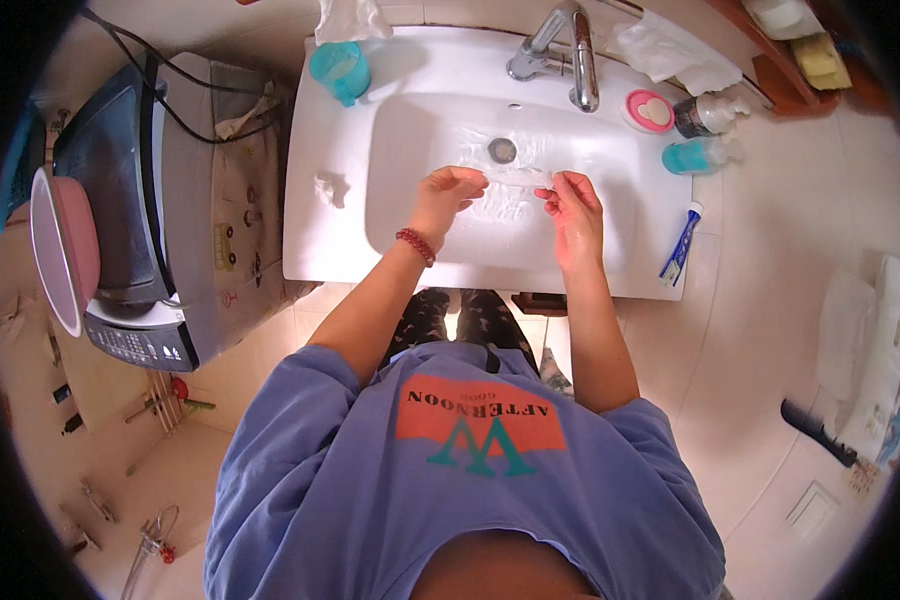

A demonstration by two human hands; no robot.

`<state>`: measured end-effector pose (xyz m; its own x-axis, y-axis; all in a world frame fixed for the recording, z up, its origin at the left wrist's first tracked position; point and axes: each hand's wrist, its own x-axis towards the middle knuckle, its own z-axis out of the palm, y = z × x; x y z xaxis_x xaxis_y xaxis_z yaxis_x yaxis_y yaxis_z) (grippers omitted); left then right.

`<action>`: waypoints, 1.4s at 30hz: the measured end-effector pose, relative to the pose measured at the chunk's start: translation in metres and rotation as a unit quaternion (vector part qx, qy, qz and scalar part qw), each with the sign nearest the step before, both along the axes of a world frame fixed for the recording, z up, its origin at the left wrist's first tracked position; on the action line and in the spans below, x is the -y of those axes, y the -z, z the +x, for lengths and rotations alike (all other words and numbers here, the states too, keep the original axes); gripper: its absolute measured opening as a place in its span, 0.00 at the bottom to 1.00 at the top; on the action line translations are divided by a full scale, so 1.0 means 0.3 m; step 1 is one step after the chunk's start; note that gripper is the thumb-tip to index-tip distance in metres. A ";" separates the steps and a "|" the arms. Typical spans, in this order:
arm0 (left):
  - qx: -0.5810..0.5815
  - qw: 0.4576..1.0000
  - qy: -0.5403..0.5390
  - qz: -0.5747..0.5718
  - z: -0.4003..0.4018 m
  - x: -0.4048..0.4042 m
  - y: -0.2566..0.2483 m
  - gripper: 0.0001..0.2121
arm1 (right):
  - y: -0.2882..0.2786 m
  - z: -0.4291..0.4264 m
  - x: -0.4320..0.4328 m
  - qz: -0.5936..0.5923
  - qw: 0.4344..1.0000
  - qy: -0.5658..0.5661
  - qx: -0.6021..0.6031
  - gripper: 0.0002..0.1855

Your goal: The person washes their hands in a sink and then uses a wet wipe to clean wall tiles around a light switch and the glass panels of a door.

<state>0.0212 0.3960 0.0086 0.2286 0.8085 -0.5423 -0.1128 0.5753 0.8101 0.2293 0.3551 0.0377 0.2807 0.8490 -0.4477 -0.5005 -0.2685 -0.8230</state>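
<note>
Over the basin of a white washbasin (330, 251), both hands pinch the ends of a thin, whitish, see-through strip (517, 178). Its exact kind cannot be told. My left hand (450, 196), with a red bead bracelet (415, 246) at the wrist, has thumb and fingertips on the strip's left end. At the other end, my right hand (574, 206) grips it between thumb and index finger. Wet, rippled glints surround the strip on the basin floor. Just beyond it is the round drain (502, 151). A chrome faucet (562, 56) stands behind, its spout over the basin's back edge.
A teal cup (340, 71) and crumpled white tissue (331, 189) are on the left rim. Along the right are a pink soap dish (649, 111), pump bottles (694, 156) and a toothpaste tube (681, 246). A washing machine (187, 202) borders the left, with a pink basin (75, 251) beside it.
</note>
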 end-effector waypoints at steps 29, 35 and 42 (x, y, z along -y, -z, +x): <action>0.109 0.984 -0.131 -0.045 0.027 0.092 -0.057 0.13 | -0.092 0.031 0.277 0.102 0.982 0.152 -0.039 0.08; 0.058 0.993 0.089 0.052 0.213 0.299 -0.148 0.14 | -0.137 0.173 0.423 0.131 0.964 0.061 0.225 0.06; 0.165 0.943 0.241 0.156 0.535 0.691 0.021 0.15 | -0.198 0.199 0.779 0.263 0.707 -0.134 0.643 0.07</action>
<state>0.1819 0.1886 0.0023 0.7258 0.6756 -0.1292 -0.1748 0.3628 0.9153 0.2889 0.1213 0.0969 -0.0345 0.9029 0.4285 0.7627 0.3009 -0.5725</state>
